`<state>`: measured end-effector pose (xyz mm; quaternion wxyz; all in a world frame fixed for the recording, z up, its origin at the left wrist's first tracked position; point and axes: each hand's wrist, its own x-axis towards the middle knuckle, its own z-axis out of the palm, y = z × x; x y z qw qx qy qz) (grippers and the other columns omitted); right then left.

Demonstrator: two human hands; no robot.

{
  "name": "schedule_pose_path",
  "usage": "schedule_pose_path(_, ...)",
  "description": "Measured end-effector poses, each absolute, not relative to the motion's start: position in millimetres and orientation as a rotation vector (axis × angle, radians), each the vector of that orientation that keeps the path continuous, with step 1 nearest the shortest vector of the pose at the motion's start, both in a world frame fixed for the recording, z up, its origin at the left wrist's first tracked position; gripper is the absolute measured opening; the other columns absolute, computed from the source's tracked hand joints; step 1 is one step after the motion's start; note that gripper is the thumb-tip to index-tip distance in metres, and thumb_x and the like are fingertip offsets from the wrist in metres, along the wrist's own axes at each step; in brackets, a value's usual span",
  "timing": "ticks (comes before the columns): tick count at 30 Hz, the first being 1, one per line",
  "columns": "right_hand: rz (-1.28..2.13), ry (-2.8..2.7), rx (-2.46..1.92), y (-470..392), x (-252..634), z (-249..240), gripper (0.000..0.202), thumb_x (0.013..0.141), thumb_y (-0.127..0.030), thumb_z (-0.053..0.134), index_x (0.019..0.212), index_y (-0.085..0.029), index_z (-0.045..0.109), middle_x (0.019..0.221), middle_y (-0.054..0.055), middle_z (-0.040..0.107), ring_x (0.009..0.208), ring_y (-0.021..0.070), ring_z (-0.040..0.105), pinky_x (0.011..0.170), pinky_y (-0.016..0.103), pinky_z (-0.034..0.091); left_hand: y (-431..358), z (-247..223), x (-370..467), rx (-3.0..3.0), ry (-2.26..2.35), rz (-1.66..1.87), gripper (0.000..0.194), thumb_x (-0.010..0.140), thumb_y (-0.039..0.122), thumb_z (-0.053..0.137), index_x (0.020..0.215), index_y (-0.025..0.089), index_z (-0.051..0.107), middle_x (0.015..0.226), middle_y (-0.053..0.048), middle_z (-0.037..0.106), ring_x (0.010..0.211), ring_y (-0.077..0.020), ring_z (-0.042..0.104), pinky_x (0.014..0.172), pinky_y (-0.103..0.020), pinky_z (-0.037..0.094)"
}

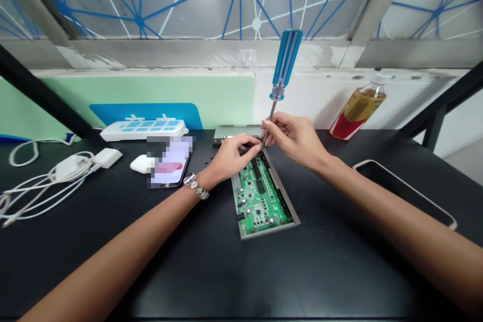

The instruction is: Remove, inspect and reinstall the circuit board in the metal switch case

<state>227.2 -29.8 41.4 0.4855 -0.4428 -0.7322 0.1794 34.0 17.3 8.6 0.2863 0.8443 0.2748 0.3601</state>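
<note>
A green circuit board (pixel 260 196) in a grey metal frame lies on the black table, its far end under my hands. My right hand (pixel 292 136) is closed around the metal shaft of a screwdriver (pixel 287 63), whose blue handle points up. The screwdriver's tip is down at the far right part of the board, close to my left fingertips. My left hand (pixel 236 156) rests over the far left part of the board, thumb and fingers brought together near the tip; what they pinch, if anything, is too small to make out. Behind my hands is a metal plate (pixel 236 132).
At the left are a white power strip (pixel 145 130), a phone (pixel 171 163), a white case (pixel 141 164) and a charger with cables (pixel 71 167). Small dark bits (pixel 206 162) lie left of the board. A bottle (pixel 358 110) and another phone (pixel 407 193) are at the right.
</note>
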Motion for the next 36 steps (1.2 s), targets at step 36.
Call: schedule_pose_path(36,0.561,-1.599,-1.078,-24,221,30,0.035,0.087,-0.053,0.075,0.077,-0.020,0.066,0.070,0.003,0.071,0.067,0.0217,0.072,0.067,0.037,0.059,15,0,43,2.081,0.753,1.092,0.016,0.090,0.032,0.074,0.091,0.017,0.080,0.092,-0.005,0.082,0.088,-0.0192,0.075,0.079,-0.030,0.057)
